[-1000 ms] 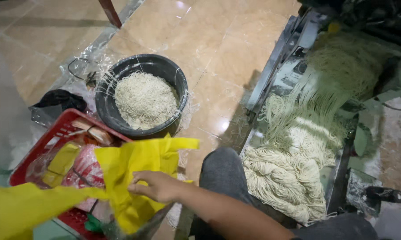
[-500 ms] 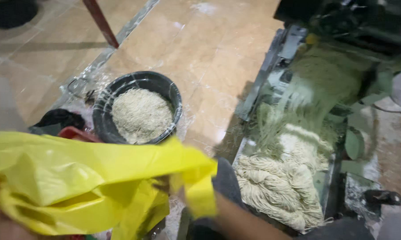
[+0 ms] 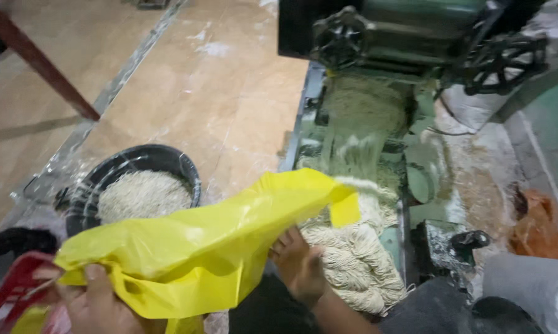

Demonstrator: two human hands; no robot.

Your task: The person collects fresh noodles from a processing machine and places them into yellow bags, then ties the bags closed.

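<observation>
My left hand (image 3: 96, 303) has its grip closed on the lower edge of the yellow plastic bag (image 3: 198, 247), fingers pinching the film by its handle cut-out. My right hand (image 3: 300, 266) sits under the far side of the bag, fingers spread and loose; I cannot tell whether it pinches the film or only props it. To do this well, I judge I need both edges held firmly and pulled apart, so the mouth opens wide and the thin plastic does not fold in on itself or slip.

My left wrist is low and near my body, palm turned in; my right forearm reaches forward and up from below.

The bag hangs stretched between both hands, above the floor. Just beyond my right hand lies a heap of pale noodles (image 3: 353, 260) on the tray of the green noodle machine (image 3: 408, 37). To the left stands a black tub (image 3: 189, 170) of noodle crumbs, and a red basket (image 3: 10, 291) sits by my left hand.
</observation>
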